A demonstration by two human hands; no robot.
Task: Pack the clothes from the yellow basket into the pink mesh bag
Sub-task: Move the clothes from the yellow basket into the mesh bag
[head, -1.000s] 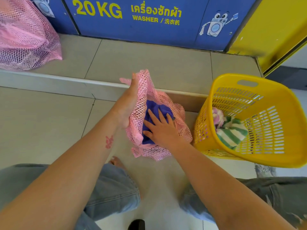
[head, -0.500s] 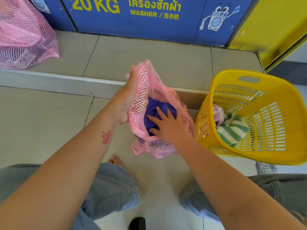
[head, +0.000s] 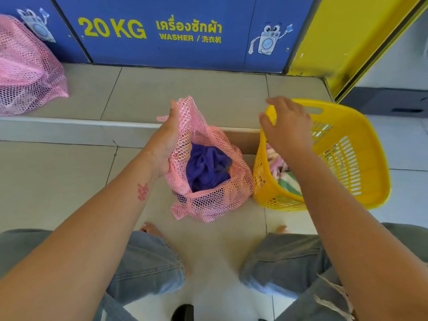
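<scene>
Clutching one side of the rim, the left hand (head: 165, 144) held the pink mesh bag (head: 208, 172) open on the floor just left of the yellow basket (head: 361, 163). A purple garment (head: 206, 169) lay inside the bag. Over that basket hung the right hand (head: 287, 128), fingers loosely spread, holding nothing. Striped clothes (head: 286, 174) lay in the basket.

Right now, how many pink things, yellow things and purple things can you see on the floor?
Pink: 2, the pink mesh bag held open, and a second mesh bag at far left
Yellow: 1, the yellow basket
Purple: 1, the purple cloth inside the open bag
Total: 4
</scene>
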